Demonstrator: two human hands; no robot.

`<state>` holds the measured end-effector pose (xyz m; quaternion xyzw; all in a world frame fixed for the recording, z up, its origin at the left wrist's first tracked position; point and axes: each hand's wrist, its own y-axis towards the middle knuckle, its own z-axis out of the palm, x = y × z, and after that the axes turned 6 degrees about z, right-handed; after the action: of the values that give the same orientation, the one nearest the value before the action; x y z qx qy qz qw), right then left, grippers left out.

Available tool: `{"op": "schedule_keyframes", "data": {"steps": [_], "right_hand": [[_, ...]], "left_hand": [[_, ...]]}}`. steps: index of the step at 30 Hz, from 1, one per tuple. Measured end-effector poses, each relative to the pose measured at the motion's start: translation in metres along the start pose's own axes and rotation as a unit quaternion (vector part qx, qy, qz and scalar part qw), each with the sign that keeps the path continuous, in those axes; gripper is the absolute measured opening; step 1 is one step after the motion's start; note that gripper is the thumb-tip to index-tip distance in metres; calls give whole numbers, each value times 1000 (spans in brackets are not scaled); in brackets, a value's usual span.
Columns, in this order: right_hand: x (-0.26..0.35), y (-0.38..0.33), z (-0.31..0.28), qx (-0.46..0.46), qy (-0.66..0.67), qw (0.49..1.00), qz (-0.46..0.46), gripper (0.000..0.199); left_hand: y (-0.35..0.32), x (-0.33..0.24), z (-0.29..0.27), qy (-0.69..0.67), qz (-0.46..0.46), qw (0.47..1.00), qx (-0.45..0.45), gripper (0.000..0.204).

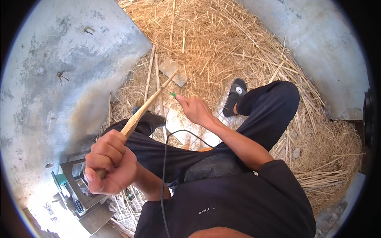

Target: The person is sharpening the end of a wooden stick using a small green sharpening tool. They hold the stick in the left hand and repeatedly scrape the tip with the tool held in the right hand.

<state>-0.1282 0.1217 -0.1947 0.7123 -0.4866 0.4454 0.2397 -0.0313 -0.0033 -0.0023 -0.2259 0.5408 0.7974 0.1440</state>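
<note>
My left hand (109, 164) fist-clamps a long tan bamboo stick (149, 104); right hand (197, 110) pinches a small green-tipped tool (173, 94) at it, over straw.

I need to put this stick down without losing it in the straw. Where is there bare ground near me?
Bare concrete lies to the left, bordered by the straw pile and the grey metal frame. A second bare strip runs upper right beyond the straw. Between the legs it is crowded: straw, loose sticks and a flat stone. The left hand grips the stick.

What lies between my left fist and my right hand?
Head view: the bamboo stick runs from the left hand toward the right hand, over the dark-trousered knee and straw.
</note>
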Motion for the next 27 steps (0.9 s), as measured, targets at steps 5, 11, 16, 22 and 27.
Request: {"op": "schedule_keyframes", "data": {"steps": [5, 11, 16, 22, 27], "right_hand": [[1, 5, -5, 118, 15, 992, -34, 61], [7, 12, -20, 73, -77, 988, 110, 56], [7, 7, -3, 67, 65, 992, -87, 58], [10, 10, -5, 81, 133, 984, 84, 57], [26, -11, 4, 83, 106, 990, -41, 52]], "left_hand": [[-2, 1, 4, 23, 4, 999, 35, 38], [-2, 3, 10, 36, 2, 998, 55, 41], [0, 2, 3, 51, 1, 999, 10, 40], [5, -1, 4, 93, 0, 990, -104, 40], [-3, 1, 17, 118, -7, 981, -152, 41]]}}
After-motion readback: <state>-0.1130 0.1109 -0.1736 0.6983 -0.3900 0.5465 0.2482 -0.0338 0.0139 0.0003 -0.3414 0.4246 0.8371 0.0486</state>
